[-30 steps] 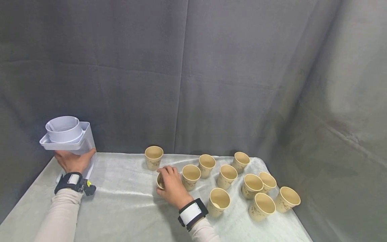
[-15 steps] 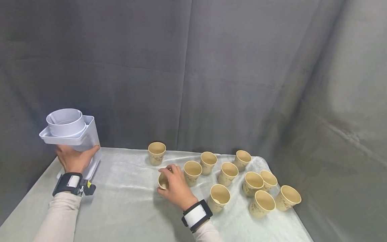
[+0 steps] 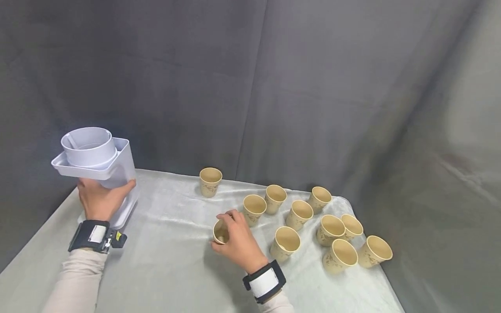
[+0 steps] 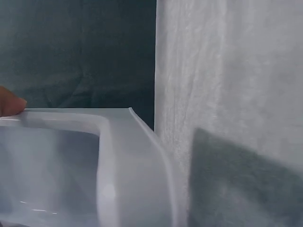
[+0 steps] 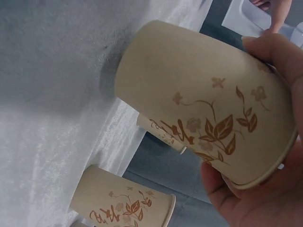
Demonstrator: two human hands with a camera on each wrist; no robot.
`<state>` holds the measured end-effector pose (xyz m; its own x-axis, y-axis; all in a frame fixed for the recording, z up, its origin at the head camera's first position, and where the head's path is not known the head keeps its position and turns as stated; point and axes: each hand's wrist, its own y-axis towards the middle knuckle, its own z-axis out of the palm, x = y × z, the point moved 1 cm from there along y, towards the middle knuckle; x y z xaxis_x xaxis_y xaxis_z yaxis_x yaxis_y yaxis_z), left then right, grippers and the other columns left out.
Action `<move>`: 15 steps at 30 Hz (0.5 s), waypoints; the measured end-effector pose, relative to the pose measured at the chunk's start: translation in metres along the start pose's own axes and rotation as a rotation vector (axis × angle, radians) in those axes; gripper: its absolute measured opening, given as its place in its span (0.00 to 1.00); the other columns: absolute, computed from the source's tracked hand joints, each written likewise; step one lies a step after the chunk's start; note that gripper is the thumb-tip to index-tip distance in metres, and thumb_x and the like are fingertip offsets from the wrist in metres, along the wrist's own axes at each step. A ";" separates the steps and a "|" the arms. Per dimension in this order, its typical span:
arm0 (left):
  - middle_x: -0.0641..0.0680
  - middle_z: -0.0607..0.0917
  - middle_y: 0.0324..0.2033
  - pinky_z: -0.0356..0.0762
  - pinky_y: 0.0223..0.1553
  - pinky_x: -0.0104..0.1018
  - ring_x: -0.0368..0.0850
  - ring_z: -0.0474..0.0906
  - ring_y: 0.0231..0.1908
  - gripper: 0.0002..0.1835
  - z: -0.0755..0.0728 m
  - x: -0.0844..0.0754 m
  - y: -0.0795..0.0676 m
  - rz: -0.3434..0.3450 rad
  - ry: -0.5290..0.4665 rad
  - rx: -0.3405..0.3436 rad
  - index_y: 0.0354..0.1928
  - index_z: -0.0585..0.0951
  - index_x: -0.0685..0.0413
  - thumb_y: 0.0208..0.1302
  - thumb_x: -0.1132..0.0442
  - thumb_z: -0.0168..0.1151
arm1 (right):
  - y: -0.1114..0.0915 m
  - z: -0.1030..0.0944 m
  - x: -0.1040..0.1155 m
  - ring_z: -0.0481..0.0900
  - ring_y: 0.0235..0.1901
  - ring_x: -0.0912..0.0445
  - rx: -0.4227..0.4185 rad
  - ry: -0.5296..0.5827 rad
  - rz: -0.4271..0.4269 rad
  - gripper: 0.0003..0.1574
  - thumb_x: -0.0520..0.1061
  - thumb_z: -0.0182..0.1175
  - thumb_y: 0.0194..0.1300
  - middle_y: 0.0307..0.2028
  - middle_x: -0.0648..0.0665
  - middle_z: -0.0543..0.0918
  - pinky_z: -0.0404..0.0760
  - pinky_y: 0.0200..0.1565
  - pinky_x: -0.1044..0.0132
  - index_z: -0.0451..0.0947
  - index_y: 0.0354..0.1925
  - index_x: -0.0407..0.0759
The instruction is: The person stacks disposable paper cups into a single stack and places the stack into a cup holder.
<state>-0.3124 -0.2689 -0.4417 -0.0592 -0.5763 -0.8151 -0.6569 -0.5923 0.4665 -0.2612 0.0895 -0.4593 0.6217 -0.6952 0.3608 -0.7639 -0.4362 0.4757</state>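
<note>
At the left of the head view, my left hand (image 3: pixel 101 200) grips a white plastic stand (image 3: pixel 89 155) below its tray-like top, thumb on the right edge. A round collar rises from that top, and the fingers are partly hidden behind the stand. My right hand (image 3: pixel 240 241) holds a beige paper cup (image 5: pixel 189 85) with a brown leaf print, thumb and fingers on either side near the rim. A small pale spot shows inside this cup in the head view. Another paper cup (image 3: pixel 254 209) stands just behind the right hand.
Several matching paper cups stand upright across the right half of the white cloth-covered table (image 3: pixel 168 265), including a near cup (image 3: pixel 285 243) and a far-right cup (image 3: pixel 375 252). One lone cup (image 3: pixel 210 182) stands at the back edge. A grey curtain (image 3: pixel 188 87) closes off the back and sides.
The head view has shifted, so the table sits higher in it. Against the other cups, my right hand and its cup have come toward me. The left hand keeps its grip on the stand.
</note>
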 end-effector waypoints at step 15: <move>0.62 0.67 0.58 0.59 0.52 0.63 0.66 0.63 0.54 0.59 -0.012 -0.007 -0.042 0.161 -0.012 -0.043 0.67 0.57 0.45 0.26 0.53 0.77 | -0.022 -0.001 0.011 0.67 0.44 0.57 -0.036 -0.037 0.014 0.43 0.55 0.72 0.36 0.43 0.51 0.71 0.73 0.46 0.64 0.72 0.51 0.44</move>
<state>-0.2755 -0.2469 -0.4511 -0.1706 -0.6593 -0.7323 -0.6057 -0.5160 0.6057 -0.2380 0.0920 -0.4650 0.6039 -0.7219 0.3379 -0.7651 -0.4063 0.4994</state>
